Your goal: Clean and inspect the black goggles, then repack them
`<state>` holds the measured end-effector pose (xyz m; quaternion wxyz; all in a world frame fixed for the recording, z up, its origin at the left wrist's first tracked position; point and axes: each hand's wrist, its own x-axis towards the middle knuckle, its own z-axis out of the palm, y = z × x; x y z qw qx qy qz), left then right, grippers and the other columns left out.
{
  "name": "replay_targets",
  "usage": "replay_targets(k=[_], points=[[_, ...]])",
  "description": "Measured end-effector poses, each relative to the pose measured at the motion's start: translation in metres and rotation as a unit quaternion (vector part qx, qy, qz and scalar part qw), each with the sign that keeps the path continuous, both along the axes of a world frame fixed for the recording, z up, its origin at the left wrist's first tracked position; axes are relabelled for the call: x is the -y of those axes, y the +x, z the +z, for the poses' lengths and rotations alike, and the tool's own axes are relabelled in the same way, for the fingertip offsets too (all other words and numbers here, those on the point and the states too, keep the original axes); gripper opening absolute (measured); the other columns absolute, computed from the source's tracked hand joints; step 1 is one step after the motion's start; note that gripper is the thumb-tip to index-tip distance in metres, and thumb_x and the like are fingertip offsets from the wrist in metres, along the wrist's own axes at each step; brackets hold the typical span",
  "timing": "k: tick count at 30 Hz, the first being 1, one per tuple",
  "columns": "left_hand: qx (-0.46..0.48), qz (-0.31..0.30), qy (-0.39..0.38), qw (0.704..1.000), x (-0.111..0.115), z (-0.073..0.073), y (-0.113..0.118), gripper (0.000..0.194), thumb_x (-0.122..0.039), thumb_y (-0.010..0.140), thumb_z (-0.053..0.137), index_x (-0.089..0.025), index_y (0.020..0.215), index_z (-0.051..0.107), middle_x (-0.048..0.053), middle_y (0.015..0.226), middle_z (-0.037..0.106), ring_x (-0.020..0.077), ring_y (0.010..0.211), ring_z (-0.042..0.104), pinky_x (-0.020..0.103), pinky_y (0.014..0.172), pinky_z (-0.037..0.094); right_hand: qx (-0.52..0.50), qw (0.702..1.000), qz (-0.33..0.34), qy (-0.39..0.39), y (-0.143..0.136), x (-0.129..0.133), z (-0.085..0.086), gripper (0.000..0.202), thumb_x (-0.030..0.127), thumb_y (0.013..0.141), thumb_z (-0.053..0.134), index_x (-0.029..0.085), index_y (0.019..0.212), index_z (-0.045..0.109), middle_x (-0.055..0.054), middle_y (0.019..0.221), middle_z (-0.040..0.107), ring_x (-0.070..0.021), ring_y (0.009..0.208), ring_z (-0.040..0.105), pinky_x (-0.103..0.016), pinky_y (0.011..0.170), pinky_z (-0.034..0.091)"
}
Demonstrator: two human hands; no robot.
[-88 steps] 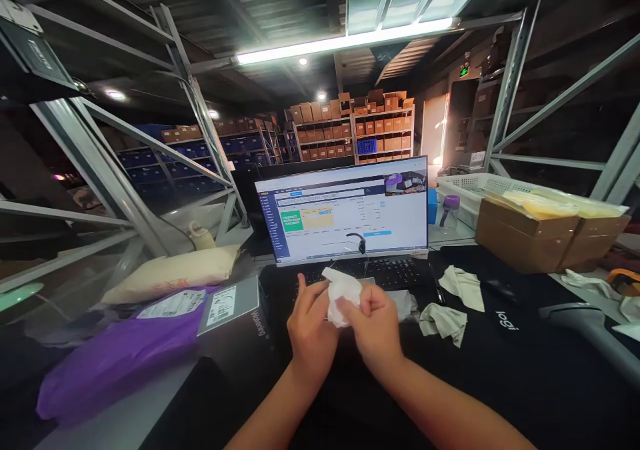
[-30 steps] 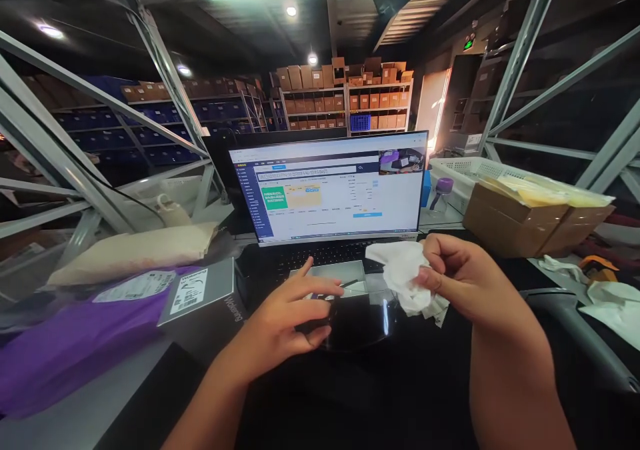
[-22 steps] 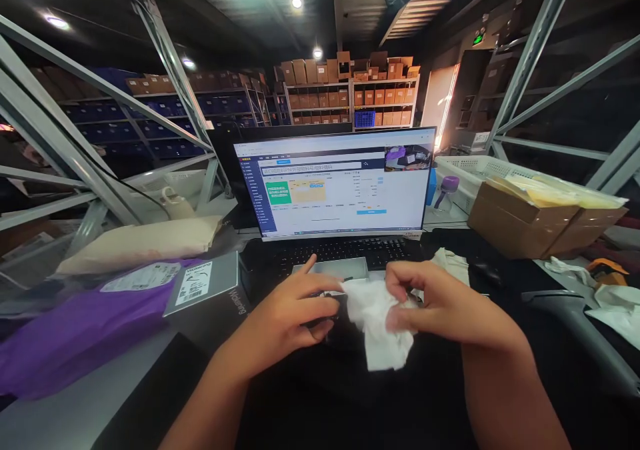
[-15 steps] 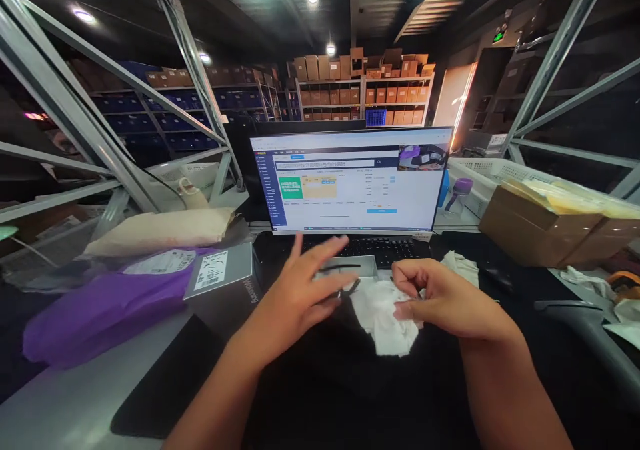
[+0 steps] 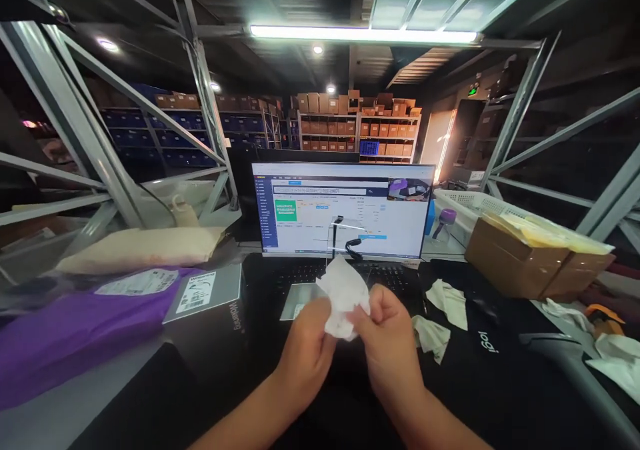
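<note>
My left hand [image 5: 306, 343] and my right hand [image 5: 393, 340] come together in the middle, in front of the keyboard [image 5: 397, 278]. Fingers of both are closed on a crumpled white wipe [image 5: 344, 285] between them. Out of the top of the wipe stick thin arms with black curved tips, apparently a pair of glasses [image 5: 354, 245]; the rest is hidden by the wipe and fingers. Just beyond my left hand lies a flat grey box [image 5: 296, 297]. To the right of my right hand are two crumpled wipes [image 5: 447, 302] on the dark mat.
A monitor [image 5: 320, 237] stands behind the keyboard. On the left are a grey printed box [image 5: 205, 317] and a purple bag [image 5: 80, 330]. Cardboard boxes [image 5: 515, 257] and a white basket [image 5: 465, 207] stand right, with a scanner-like grey tool [image 5: 565, 357] nearer me.
My left hand was spread open and has closed on the wipe. The wipe has come up to the middle with the glasses in it. The view has tilted upward.
</note>
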<state>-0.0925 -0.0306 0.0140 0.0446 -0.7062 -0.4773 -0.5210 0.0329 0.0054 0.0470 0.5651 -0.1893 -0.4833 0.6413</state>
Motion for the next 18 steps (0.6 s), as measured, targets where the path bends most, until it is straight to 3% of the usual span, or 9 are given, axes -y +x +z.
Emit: replay_targets(k=[4, 8, 18], points=[[0.007, -0.078, -0.025, 0.997, -0.003, 0.003, -0.011, 0.023, -0.023, 0.098, 0.042, -0.021, 0.079, 0.055, 0.0, 0.071, 0.06, 0.0147, 0.062, 0.056, 0.026, 0.06, 0.047, 0.129, 0.987, -0.057, 0.08, 0.01, -0.001, 0.004, 0.047, 0.028, 0.068, 0.075, 0.023, 0.054, 0.03, 0.007, 0.052, 0.032, -0.0089, 0.051, 0.027, -0.021, 0.046, 0.026], [0.0, -0.111, -0.042, 0.993, -0.003, 0.004, -0.016, 0.026, -0.025, 0.099, 0.038, -0.021, 0.081, 0.056, 0.001, 0.07, 0.059, 0.0151, 0.063, 0.056, 0.026, 0.061, 0.046, 0.155, 0.982, -0.026, 0.106, 0.016, -0.008, 0.004, 0.047, 0.028, 0.072, 0.072, 0.024, 0.057, 0.029, 0.008, 0.053, 0.031, -0.0089, 0.051, 0.026, -0.022, 0.046, 0.024], [-0.012, -0.061, -0.085, 0.994, -0.007, -0.004, -0.023, 0.034, -0.027, 0.099, 0.037, -0.018, 0.069, 0.049, 0.0, 0.066, 0.053, 0.0127, 0.06, 0.046, 0.026, 0.06, 0.035, 0.15, 0.984, 0.046, 0.081, 0.017, -0.02, -0.003, 0.051, 0.031, 0.073, 0.074, 0.023, 0.058, 0.026, 0.008, 0.055, 0.029, -0.0084, 0.053, 0.026, -0.021, 0.049, 0.023]])
